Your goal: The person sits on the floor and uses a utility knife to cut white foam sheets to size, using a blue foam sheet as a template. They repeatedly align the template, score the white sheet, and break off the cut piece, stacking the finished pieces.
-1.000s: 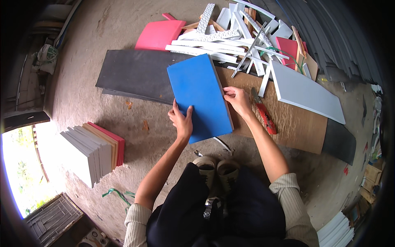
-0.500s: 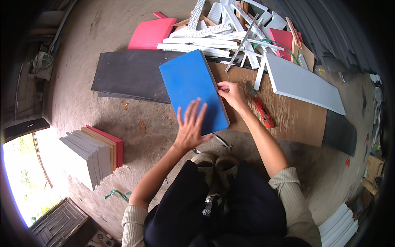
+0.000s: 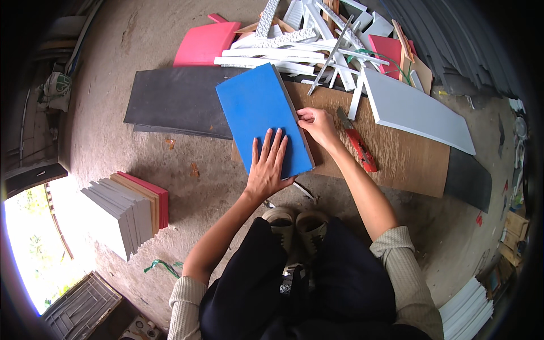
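A blue rectangular board (image 3: 252, 99) lies tilted on the brown scratched board (image 3: 391, 150) and overlaps a black sheet (image 3: 175, 99). A thin brownish layer shows along its right edge. My left hand (image 3: 266, 167) rests flat on the blue board's near part, fingers stretched out and thumb toward the near edge. At the right edge, my right hand (image 3: 318, 126) is closed in a pinch with its fingertips against the board's side; the fingers partly hide what is between them. A red utility knife (image 3: 361, 148) with its blade out lies just right of my right hand.
White and grey offcuts (image 3: 300, 54) are heaped beyond the boards, with pink boards (image 3: 204, 44) beside them. A large pale grey board (image 3: 416, 110) lies at right. A stack of grey, tan and red boards (image 3: 127, 212) stands at left. My shoes (image 3: 294, 224) are close to the boards.
My left hand has settled on the blue board, its fingers now closer together. The blue board sits slightly farther left and up in view. My right hand stays at its edge.
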Demonstrator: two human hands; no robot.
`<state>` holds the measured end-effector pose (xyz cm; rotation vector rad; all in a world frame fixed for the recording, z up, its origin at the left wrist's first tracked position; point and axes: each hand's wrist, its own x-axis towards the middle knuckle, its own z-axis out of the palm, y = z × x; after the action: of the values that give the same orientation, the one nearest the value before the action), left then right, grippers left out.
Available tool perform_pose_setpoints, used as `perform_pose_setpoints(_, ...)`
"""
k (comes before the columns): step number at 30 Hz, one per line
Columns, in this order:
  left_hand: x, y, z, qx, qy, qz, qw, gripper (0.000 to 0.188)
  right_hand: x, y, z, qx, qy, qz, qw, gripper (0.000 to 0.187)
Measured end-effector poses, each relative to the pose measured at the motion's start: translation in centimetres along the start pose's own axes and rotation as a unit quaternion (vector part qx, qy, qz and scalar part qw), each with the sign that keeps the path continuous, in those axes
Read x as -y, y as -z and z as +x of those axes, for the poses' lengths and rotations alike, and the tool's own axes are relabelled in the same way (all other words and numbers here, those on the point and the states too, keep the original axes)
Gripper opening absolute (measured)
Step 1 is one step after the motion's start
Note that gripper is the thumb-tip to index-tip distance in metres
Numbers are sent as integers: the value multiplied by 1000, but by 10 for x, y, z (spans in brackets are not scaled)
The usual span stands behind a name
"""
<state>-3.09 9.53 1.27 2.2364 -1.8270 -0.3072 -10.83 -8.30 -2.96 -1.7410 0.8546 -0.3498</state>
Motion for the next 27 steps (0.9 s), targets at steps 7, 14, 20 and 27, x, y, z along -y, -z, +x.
perform_pose_setpoints(7, -1, -1, 0, -4, -3, -9, 1000, 93, -1, -1, 0, 3, 6, 14, 1000, 26)
perform_pose_setpoints(14, -5, -1, 1, 0, -8, 4, 1000, 92, -3, 1, 0, -11, 16, -3, 1000, 25)
perform_pose_setpoints(20, 12, 22, 15, -15, -16, 3, 1000, 91, 8, 31, -56, -164, 121, -312, 928, 30)
perform_pose_setpoints(27, 52, 20, 56, -5, 39, -51, 998, 116, -25, 67, -96, -143, 7, -534, 833, 52)
